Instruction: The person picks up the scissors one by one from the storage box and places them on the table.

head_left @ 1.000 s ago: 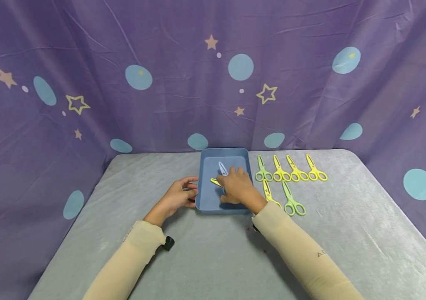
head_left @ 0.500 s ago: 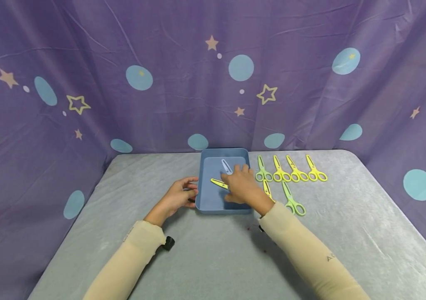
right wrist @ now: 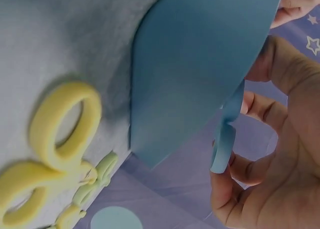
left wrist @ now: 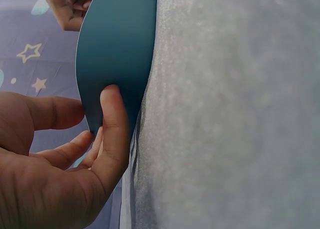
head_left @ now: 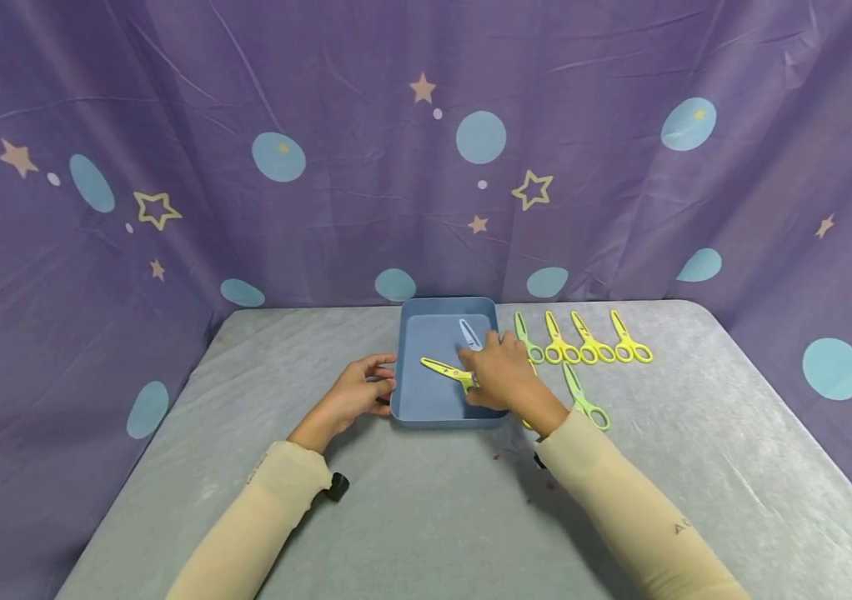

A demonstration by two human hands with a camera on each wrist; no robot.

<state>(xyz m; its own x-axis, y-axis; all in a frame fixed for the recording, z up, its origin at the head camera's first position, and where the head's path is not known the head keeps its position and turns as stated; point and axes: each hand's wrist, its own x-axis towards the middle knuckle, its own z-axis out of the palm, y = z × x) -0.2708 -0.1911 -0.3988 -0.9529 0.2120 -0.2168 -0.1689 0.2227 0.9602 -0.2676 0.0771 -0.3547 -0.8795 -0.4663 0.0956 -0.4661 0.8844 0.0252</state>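
In the head view, my right hand (head_left: 504, 373) is over the right side of a blue tray (head_left: 433, 422). It holds a pair of light blue scissors (head_left: 470, 335), blades pointing away. The right wrist view shows their blue handle (right wrist: 223, 146) between the fingers, above the tray's rim. A yellow pair of scissors (head_left: 446, 368) lies in the tray, its handles partly hidden by that hand. My left hand (head_left: 351, 390) is at the tray's left side. In the left wrist view its fingertips (left wrist: 111, 96) touch the outer wall, with fingers loosely extended.
Right of the tray, yellow scissors (head_left: 589, 343) and a green pair (head_left: 528, 343) stand in a row with others. Nearer lie another green pair (head_left: 584, 402) and a yellow pair (right wrist: 65, 124), mostly hidden in the head view. A purple curtain (head_left: 351, 225) hangs behind.
My right hand has moved right with the light blue scissors, uncovering more of the yellow pair in the tray. My left hand has stayed in place.
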